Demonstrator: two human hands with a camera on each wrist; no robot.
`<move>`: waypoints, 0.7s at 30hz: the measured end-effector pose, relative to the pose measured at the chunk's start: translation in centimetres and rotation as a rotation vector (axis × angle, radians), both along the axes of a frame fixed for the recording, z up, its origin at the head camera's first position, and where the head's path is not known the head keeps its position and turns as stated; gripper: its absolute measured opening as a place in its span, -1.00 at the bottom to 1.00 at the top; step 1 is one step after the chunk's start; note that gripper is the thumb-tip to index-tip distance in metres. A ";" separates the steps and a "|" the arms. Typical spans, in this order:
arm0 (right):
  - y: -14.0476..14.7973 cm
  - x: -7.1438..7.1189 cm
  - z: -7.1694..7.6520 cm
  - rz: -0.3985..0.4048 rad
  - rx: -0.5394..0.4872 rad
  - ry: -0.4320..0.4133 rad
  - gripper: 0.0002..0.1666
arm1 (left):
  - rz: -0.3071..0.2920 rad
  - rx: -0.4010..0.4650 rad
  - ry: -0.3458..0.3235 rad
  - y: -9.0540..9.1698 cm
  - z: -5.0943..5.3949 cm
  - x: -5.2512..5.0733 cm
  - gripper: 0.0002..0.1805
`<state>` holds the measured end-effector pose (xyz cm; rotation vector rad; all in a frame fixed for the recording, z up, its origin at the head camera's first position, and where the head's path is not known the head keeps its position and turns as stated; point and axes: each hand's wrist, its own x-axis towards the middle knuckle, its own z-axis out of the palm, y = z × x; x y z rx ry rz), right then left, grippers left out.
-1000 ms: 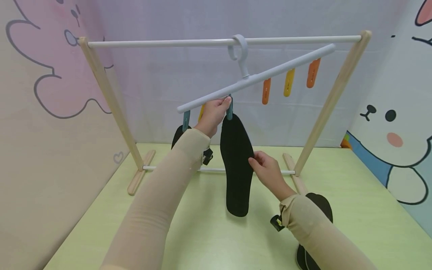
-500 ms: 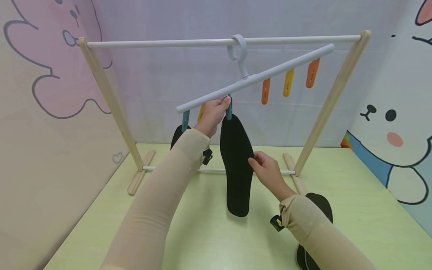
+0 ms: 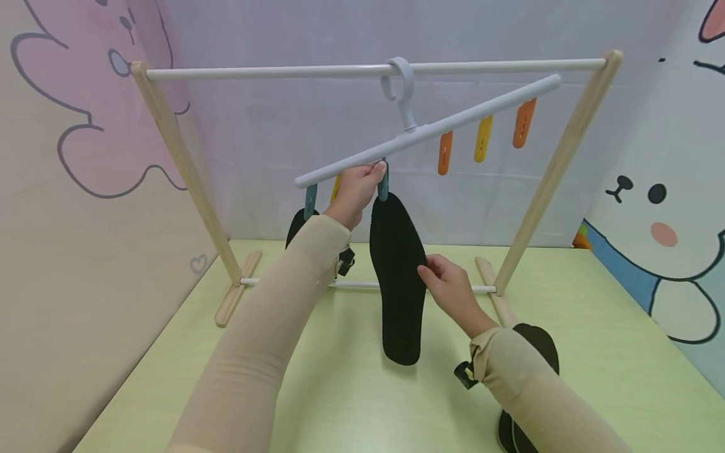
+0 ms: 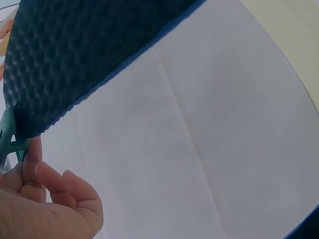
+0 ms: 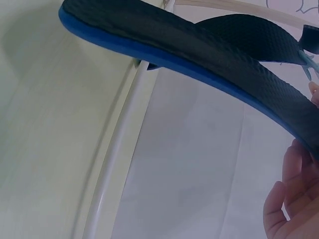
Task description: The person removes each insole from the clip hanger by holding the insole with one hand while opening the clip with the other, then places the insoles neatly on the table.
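A black insole [image 3: 398, 277] hangs from a teal clip [image 3: 383, 181] under the tilted white hanger [image 3: 453, 123]. My left hand [image 3: 355, 194] pinches that clip at its top, just below the bar. With thumb and fingers my right hand [image 3: 451, 289] holds the insole's right edge at mid-length. Another teal clip [image 3: 310, 201] at the hanger's low left end bears a second dark insole [image 3: 294, 225], partly behind my left sleeve. In the left wrist view the insole [image 4: 75, 55] shows a dimpled underside, its tip in the green clip [image 4: 9, 137].
The hanger hooks over the top rail [image 3: 255, 73] of a wooden-legged rack. Orange and yellow clips [image 3: 483, 139] hang on its raised right side. Dark footwear [image 3: 537, 343] lies on the table [image 3: 612, 327] at the right, partly under my right sleeve.
Both hands keep their holds. The lower end of the insole has shifted very slightly to the right.
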<state>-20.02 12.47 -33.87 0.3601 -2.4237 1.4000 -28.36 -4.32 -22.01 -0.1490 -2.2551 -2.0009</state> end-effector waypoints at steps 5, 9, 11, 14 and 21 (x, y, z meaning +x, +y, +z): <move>0.2 0.0 0.1 0.006 0.006 0.016 -0.88 | 0.007 -0.009 -0.001 0.1 0.0 0.0 -0.56; 0.3 0.1 0.1 0.005 0.007 0.011 -0.88 | 0.011 -0.013 -0.010 0.1 0.0 0.0 -0.63; 0.3 0.1 0.0 0.003 0.007 0.008 -0.88 | 0.012 -0.014 -0.011 0.1 0.0 0.0 -0.66; 0.4 0.1 0.0 0.002 0.010 0.009 -0.88 | 0.014 -0.016 -0.014 0.1 0.1 0.0 -0.69; 0.4 0.3 0.1 0.007 0.011 0.018 -0.88 | 0.010 -0.010 -0.018 0.2 0.1 0.1 -0.68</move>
